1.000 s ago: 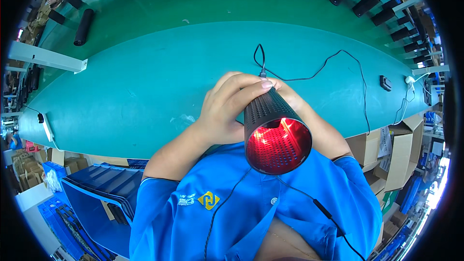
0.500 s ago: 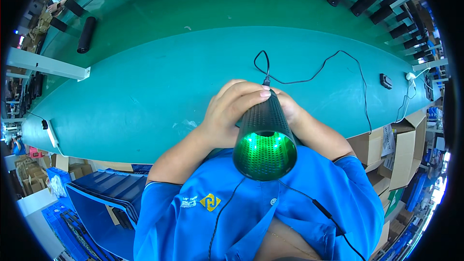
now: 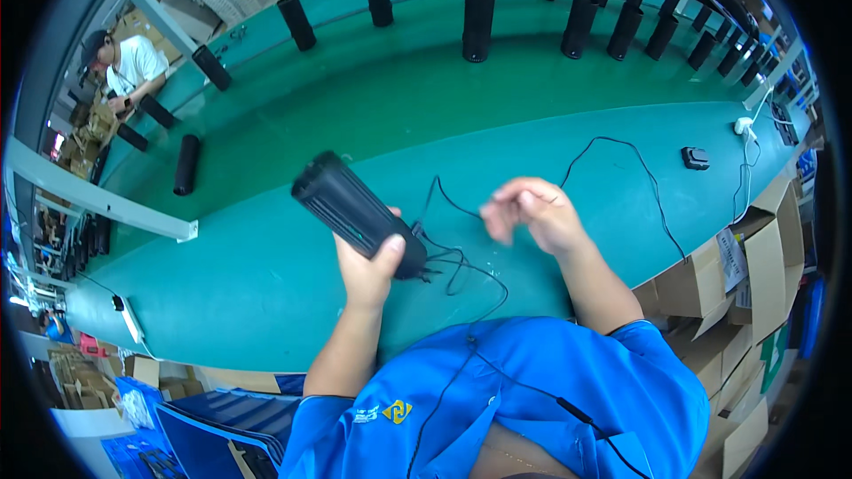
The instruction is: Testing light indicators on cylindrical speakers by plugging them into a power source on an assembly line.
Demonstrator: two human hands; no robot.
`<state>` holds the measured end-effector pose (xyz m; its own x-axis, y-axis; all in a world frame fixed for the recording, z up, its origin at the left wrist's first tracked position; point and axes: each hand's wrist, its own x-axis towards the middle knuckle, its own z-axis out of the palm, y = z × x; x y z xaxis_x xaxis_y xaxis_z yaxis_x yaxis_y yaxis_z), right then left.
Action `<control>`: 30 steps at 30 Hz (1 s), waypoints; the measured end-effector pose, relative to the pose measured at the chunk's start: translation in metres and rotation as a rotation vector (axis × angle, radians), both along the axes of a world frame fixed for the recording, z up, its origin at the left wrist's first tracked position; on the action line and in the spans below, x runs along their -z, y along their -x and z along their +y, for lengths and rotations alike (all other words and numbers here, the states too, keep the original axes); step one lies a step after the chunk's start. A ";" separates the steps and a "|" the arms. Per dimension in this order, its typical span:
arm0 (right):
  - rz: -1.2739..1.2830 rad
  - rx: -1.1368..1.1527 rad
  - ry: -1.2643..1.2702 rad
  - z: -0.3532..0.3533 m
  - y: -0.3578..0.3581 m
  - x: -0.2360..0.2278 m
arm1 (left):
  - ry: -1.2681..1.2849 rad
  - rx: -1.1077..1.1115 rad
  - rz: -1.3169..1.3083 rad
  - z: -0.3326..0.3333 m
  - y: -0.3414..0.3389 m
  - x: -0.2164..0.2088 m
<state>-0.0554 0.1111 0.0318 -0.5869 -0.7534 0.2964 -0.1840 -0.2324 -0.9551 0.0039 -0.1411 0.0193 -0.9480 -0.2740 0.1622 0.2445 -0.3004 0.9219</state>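
Note:
My left hand (image 3: pixel 371 268) is wrapped around a black perforated cylinder (image 3: pixel 359 213), tilted with its far end up and to the left. Beside the cylinder's lower right end is the plug of a thin black cable (image 3: pixel 463 287); whether it sits in a socket I cannot tell. Over the bench to the right hovers my right hand (image 3: pixel 541 213), apart from the cylinder. Its fingers are partly smeared by motion but look spread, with nothing visible in them.
Several similar black cylinders (image 3: pixel 477 27) stand along the far green strip, and one (image 3: pixel 186 164) lies toward the left. A small black box (image 3: pixel 695 158) rests at right. Cardboard boxes (image 3: pixel 701 284) and blue bins (image 3: pixel 213 430) flank me. Another person (image 3: pixel 133 66) works at far left.
The cylinder has swung left and tipped away from me; its green-lit inside no longer shows. My right hand has let go and moved right. The view has shifted toward the far side.

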 end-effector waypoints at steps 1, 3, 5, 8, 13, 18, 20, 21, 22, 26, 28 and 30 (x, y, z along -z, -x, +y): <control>0.114 0.251 -0.070 -0.005 -0.002 0.001 | 0.093 0.094 0.072 0.001 -0.003 -0.001; 0.314 0.493 -0.139 -0.018 -0.010 0.004 | 0.196 0.197 0.152 0.005 -0.007 -0.003; 0.406 0.487 -0.132 -0.029 -0.022 0.006 | 0.154 0.294 0.166 0.011 -0.010 -0.003; 0.772 0.411 -0.395 -0.031 -0.031 0.002 | 0.118 0.388 0.174 0.014 -0.016 -0.005; 0.783 0.218 -0.169 -0.026 -0.036 0.006 | -0.154 0.568 0.100 0.013 -0.015 -0.012; 0.839 0.433 0.100 -0.026 -0.042 -0.001 | -0.205 0.683 0.181 0.023 -0.006 -0.029; 0.851 0.470 0.104 -0.020 -0.037 0.001 | -0.357 0.738 0.191 0.023 -0.003 -0.043; 0.748 0.627 0.243 -0.015 -0.031 0.011 | -0.435 0.769 0.195 0.023 0.000 -0.048; 0.640 0.780 0.383 -0.010 -0.026 0.016 | -0.513 0.800 0.198 0.022 0.003 -0.051; -0.168 0.660 0.830 -0.008 -0.015 0.004 | -0.268 0.438 0.108 0.007 0.010 -0.050; -0.191 0.504 0.474 -0.014 -0.028 0.003 | -0.180 0.316 0.078 0.008 0.011 -0.050; -0.234 0.412 0.229 -0.016 -0.037 -0.007 | -0.075 0.312 0.095 0.020 0.013 -0.043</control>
